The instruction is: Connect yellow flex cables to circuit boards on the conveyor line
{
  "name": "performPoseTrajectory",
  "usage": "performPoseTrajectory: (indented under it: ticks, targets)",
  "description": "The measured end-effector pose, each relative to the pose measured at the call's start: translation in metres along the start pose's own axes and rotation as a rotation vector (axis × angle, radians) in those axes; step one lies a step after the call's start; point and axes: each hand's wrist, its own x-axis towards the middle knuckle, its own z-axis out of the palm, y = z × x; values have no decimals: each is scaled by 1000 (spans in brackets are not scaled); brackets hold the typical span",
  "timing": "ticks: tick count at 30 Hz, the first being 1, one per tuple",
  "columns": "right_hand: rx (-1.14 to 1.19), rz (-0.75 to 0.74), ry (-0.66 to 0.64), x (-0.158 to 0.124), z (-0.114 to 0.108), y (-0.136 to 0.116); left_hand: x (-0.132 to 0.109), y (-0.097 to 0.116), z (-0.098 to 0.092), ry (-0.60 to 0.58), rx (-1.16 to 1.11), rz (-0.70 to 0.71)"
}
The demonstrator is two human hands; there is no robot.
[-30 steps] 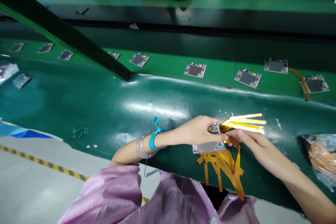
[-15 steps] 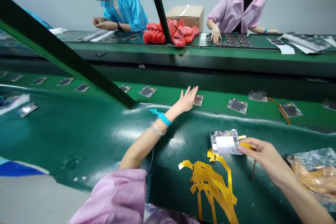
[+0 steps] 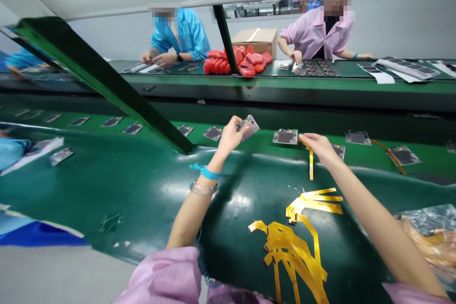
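My left hand (image 3: 231,137) pinches a small circuit board (image 3: 250,127), tilted above the green belt (image 3: 263,128). Over the belt to its right, my right hand (image 3: 318,146) is closed at the right edge of another board (image 3: 285,136), where a yellow flex strip (image 3: 311,164) hangs down from the fingers. Whether that board rests fully on the belt I cannot tell. Below my hands, a pile of yellow flex strips (image 3: 292,251) lies on the green mat (image 3: 149,194), with a smaller bunch (image 3: 313,202) just above it.
Several boards lie along the belt, one (image 3: 358,137) with an orange strip. A green post (image 3: 117,95) slants across the left. A plastic bag (image 3: 427,232) lies at the right. Beyond the belt, people work beside red bundles (image 3: 245,60) and a cardboard box (image 3: 256,40).
My left hand has picked up a board from the belt and lifted it. My right hand has moved up from the mat to the belt with its board. The view has tilted up.
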Motion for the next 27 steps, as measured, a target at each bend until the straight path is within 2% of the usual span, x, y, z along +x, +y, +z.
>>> performPoseTrajectory:
  ticks: [1,3,5,10,13,17,20,23,25,27]
  targets:
    - [-24,-18,42,1,3,3,-7,2,-6,27,-33,-12]
    - [-57,-56,94,-10,4,9,-26,10,-11,10,-99,-15]
    - [-60,-92,66,-34,3,11,-52,24,-5,-101,-192,0]
    - [-53,-119,-102,-107,-1,1,-124,67,23,-471,-515,19]
    - [-86,-78,-88,-134,-6,1,-151,84,30,-552,-552,-9]
    - [-64,22,-26,-150,-10,10,-168,94,30,-563,-509,-45]
    - [-60,10,-32,-158,-9,13,-174,97,30,-572,-451,-58]
    - [-225,-181,-22,-164,-6,11,-174,96,31,-561,-441,-19]
    - [-342,-336,34,-167,-6,10,-169,92,29,-537,-459,-5]
    - [-369,-397,100,-169,-9,13,-159,86,25,-479,-487,-11]
